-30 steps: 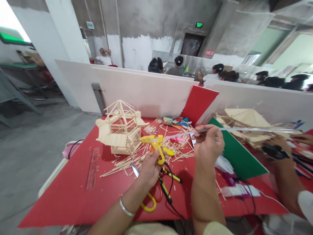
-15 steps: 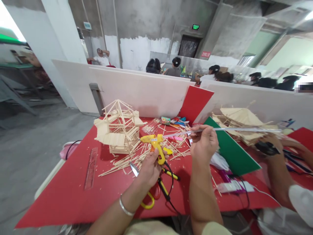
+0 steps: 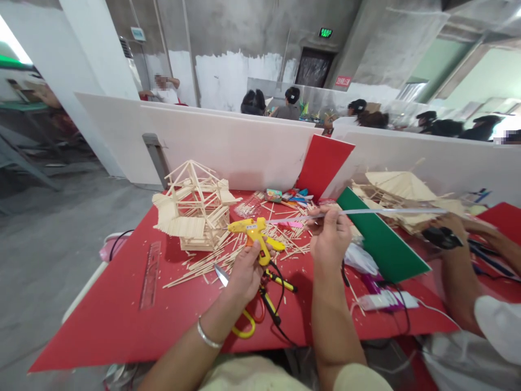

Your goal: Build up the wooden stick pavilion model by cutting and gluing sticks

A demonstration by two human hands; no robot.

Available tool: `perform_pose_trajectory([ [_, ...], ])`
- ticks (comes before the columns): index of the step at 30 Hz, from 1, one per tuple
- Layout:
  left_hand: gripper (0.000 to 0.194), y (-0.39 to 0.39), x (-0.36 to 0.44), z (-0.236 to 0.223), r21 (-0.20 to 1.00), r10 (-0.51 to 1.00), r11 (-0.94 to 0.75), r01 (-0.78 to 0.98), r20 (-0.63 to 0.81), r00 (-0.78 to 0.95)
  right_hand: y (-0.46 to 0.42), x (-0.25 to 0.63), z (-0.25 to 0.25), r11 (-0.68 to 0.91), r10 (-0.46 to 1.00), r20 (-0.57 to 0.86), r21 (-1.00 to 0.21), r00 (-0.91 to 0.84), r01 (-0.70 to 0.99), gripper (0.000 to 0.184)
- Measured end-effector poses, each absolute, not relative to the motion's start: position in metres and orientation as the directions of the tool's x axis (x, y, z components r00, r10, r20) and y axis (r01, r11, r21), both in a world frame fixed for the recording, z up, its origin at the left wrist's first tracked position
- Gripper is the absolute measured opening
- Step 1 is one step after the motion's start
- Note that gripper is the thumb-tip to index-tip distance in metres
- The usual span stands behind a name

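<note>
My left hand is closed round the handle of a yellow glue gun, whose nozzle points left toward a wooden stick house model. Between the fingers of my right hand is a long, clear glue stick. Its left end reaches the back of the glue gun; whether it is inside cannot be made out. Loose wooden sticks lie scattered beneath the gun. Partly behind my left hand are scissors with yellow and red handles, and a yellow-and-black tool.
A clear ruler lies on the red table. At right stand a green board and a white power strip with cords. Beyond it, a co-worker's arm is near another stick model. White panels border the back.
My right hand has moved slightly left with the glue stick, closer to the gun. The whole view has shifted a little; the left hand keeps its hold.
</note>
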State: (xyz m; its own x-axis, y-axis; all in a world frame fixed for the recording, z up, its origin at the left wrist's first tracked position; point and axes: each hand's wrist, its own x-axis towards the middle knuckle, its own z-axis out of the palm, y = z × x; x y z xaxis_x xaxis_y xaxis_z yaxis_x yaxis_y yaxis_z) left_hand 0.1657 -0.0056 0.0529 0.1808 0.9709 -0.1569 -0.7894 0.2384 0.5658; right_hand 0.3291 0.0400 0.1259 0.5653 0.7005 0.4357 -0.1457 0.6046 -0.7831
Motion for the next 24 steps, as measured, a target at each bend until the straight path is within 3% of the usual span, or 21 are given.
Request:
perform_pose_trajectory([
  [6,0.028,-0.005,0.173,0.045,0.63,0.988,0.156,-0.761,-0.107,0.114,0.041,0.331,0.12,0.553,0.72,0.325,-0.802,0.613,-0.225,0.047],
  [16,0.028,-0.005,0.181,0.034,0.824,0.998,0.009,-0.567,0.028,0.057,0.019,0.307,0.094,0.431,0.836,0.232,-0.838,0.496,-0.335,0.035],
  [24,0.027,-0.006,0.182,0.036,0.854,0.997,-0.008,-0.521,0.046,0.061,0.026,0.294,0.073,0.333,0.892,0.171,-0.875,0.418,-0.352,0.035],
])
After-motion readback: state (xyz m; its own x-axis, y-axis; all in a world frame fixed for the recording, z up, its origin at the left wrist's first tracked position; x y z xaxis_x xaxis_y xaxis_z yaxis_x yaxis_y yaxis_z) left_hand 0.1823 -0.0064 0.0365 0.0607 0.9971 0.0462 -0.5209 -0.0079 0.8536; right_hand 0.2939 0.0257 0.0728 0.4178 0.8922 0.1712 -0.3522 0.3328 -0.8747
